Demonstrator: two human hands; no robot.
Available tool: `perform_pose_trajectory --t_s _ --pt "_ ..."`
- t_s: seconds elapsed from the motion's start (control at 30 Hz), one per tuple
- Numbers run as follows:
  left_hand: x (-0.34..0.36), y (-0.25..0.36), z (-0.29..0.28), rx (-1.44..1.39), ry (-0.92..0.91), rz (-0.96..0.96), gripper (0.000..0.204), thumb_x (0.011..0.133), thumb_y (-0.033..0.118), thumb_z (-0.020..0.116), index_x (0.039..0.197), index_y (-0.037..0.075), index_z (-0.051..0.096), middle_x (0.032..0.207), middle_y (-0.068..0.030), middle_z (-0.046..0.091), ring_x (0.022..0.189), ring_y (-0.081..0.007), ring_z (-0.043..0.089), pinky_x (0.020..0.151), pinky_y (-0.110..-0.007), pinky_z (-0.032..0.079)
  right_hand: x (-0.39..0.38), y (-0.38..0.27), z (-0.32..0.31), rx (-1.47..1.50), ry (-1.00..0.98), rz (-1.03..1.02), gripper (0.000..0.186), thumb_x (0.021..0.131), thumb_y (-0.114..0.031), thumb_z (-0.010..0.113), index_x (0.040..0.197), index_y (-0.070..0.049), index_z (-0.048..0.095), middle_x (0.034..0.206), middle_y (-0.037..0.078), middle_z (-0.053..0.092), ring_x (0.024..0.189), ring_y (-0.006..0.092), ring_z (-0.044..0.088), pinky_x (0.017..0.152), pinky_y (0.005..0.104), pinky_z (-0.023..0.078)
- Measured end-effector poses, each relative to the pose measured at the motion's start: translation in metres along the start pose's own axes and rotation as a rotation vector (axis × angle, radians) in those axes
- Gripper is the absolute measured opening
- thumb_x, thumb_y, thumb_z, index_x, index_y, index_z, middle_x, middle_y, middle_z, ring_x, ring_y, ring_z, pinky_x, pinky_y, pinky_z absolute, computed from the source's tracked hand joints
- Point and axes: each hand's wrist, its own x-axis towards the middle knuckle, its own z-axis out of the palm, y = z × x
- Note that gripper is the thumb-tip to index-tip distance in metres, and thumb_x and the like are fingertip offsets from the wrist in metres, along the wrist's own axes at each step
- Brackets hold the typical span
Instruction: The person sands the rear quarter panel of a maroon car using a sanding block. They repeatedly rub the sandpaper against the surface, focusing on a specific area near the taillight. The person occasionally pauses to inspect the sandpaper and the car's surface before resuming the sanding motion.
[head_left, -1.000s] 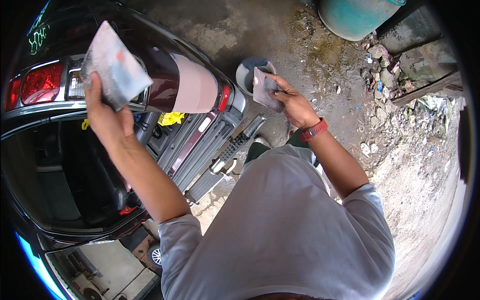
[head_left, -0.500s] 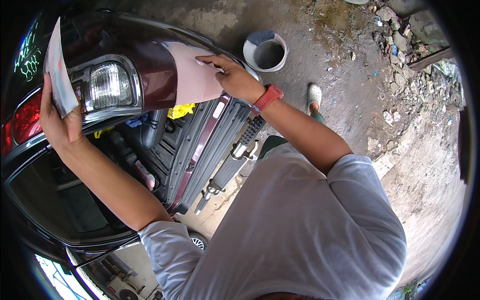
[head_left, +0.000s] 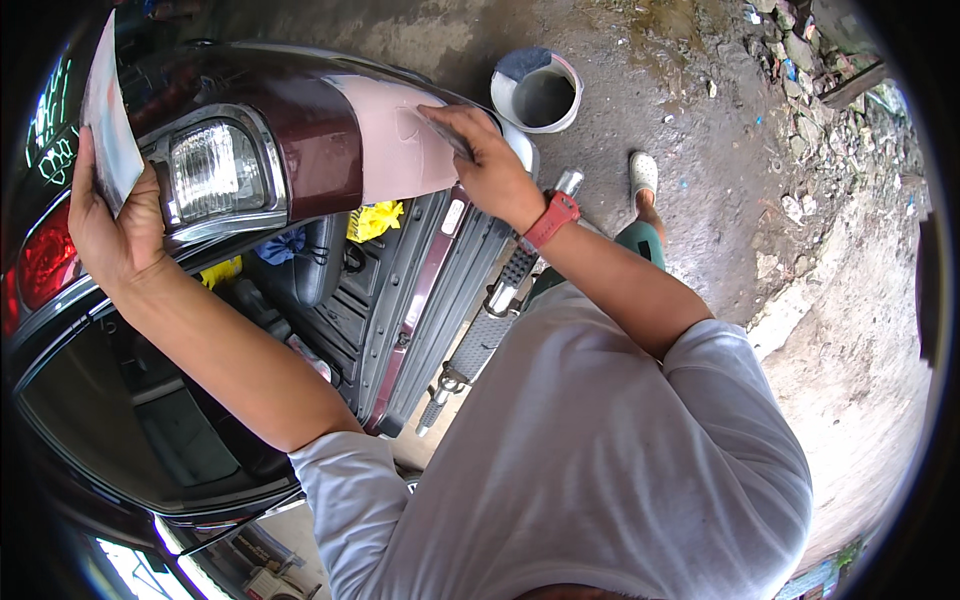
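My left hand [head_left: 120, 225] is closed on the lower end of a thin, curved whitish sheet [head_left: 113, 140] with pinkish and bluish smears, held upright beside the tail light [head_left: 218, 170]. At the car's dark red rear corner [head_left: 318, 155], my right hand [head_left: 487, 165] grips a thin, dark flat spreader [head_left: 447, 133]. Its edge is against or very near a pale pink patch of filler [head_left: 385, 130], and a faint curved mark shows in the pink beside my fingertips. A red watch [head_left: 553, 220] is on my right wrist.
A bucket [head_left: 545, 98] with a dark cloth over its rim stands beyond the car corner. The ribbed rear bumper step [head_left: 480, 345] lies below. Yellow plastic [head_left: 375, 220] sits in the open cargo area. Rubble [head_left: 820, 120] lines the far right. My shoe [head_left: 643, 172] is on wet concrete.
My right hand has turned and shifted slightly right and down, and the dark spreader now shows in its fingers. The left hand with the sheet has moved slightly left and down.
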Motion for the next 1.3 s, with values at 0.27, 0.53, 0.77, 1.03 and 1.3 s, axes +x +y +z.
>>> perform_pose_trajectory --t_s 0.27,0.53,0.77,1.03,1.3 --pt "-0.002 0.000 0.012 -0.091 -0.001 -0.074 0.032 0.102 0.003 0.056 0.127 -0.018 0.057 0.118 -0.0281 0.067 0.099 -0.0334 0.071 0.079 -0.040 0.063 0.033 0.000 -0.002 -0.025 -0.157 0.025 0.063 0.084 0.013 0.052 0.140 -0.013 0.060 0.135 0.012 0.056 0.131 0.0299 0.053 0.113 0.0359 0.042" --pt "-0.008 0.003 0.016 -0.213 -0.154 -0.151 0.033 0.102 0.003 0.057 0.126 -0.020 0.054 0.117 -0.0332 0.067 0.105 -0.0367 0.071 0.083 -0.041 0.062 -0.033 -0.006 0.033 -0.095 -0.049 0.034 0.077 0.079 0.017 0.060 0.148 -0.016 0.052 0.148 0.018 0.043 0.142 0.0400 0.042 0.117 0.0426 0.039" --pt "-0.006 0.003 0.013 -0.124 -0.202 -0.148 0.034 0.103 0.004 0.056 0.126 -0.020 0.054 0.116 -0.0327 0.067 0.096 -0.0338 0.071 0.075 -0.038 0.061 -0.070 0.008 0.065 -0.127 -0.004 0.036 0.092 0.070 0.014 0.068 0.152 -0.021 0.048 0.150 0.020 0.038 0.149 0.0475 0.030 0.123 0.0514 0.032" --pt "-0.014 -0.008 0.051 0.008 0.215 0.020 0.026 0.103 0.002 0.056 0.120 -0.019 0.055 0.097 -0.0225 0.066 0.070 -0.0131 0.050 0.056 -0.024 0.043 -0.089 0.000 0.032 -0.402 -0.324 -0.032 0.078 0.075 0.009 0.072 0.145 -0.019 0.053 0.149 0.019 0.038 0.146 0.0449 0.036 0.118 0.0495 0.039" --pt "-0.016 -0.008 0.053 -0.014 0.238 0.006 0.025 0.103 0.003 0.056 0.118 -0.017 0.056 0.094 -0.0211 0.066 0.069 -0.0128 0.050 0.055 -0.024 0.042 0.047 0.007 -0.026 -0.176 -0.178 -0.002 0.058 0.087 0.006 0.055 0.141 -0.016 0.057 0.129 0.016 0.059 0.127 0.0352 0.055 0.106 0.0433 0.047"
